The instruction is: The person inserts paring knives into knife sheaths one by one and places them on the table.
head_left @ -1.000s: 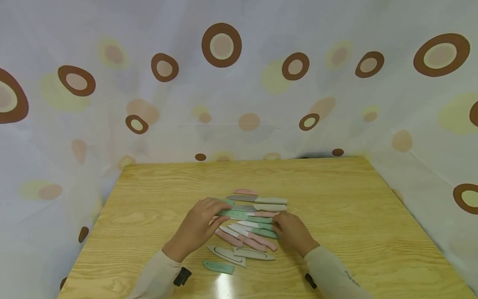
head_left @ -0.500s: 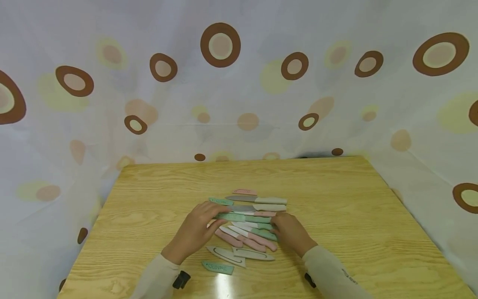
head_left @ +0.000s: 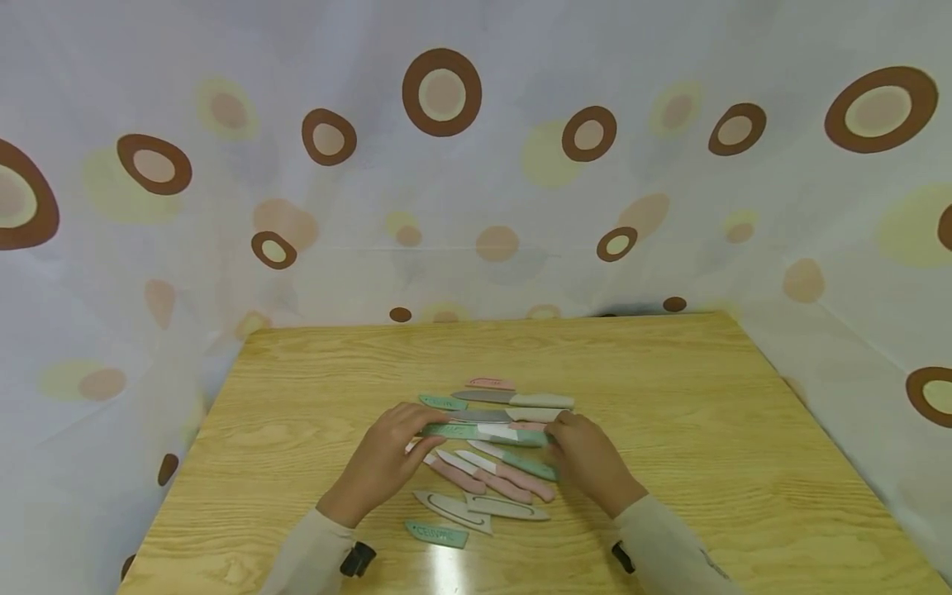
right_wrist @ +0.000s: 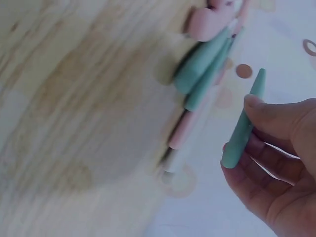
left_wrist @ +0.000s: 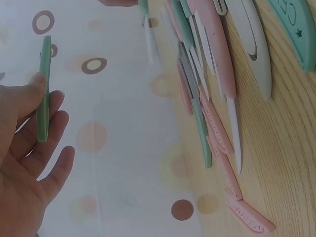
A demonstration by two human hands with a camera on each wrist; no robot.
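Note:
My left hand [head_left: 383, 450] pinches a green blade sheath [left_wrist: 44, 94] between thumb and fingers, raised above the table. Opposite it, my right hand [head_left: 591, 459] grips a knife by its green handle [right_wrist: 242, 128]. The knife's white blade [head_left: 497, 432] points left toward the sheath [head_left: 449, 430]. In the left wrist view a gap separates blade [left_wrist: 149, 42] and sheath. Under and around the hands lie several knives, among them a green-handled knife [head_left: 531, 464], pink-handled knives [head_left: 524, 479] and two with cream handles [head_left: 543, 401].
Nearer me on the wooden table [head_left: 669, 364] rest two cream sheaths [head_left: 509, 506] and a green sheath [head_left: 437, 533]. Farther back are another green sheath [head_left: 444, 402] and a pink one [head_left: 491, 383]. A patterned cloth [head_left: 513, 165] hangs behind the table.
Half a second ago the sheath met the green handle; now white blade shows between them. My left hand has shifted slightly left and my right hand slightly right.

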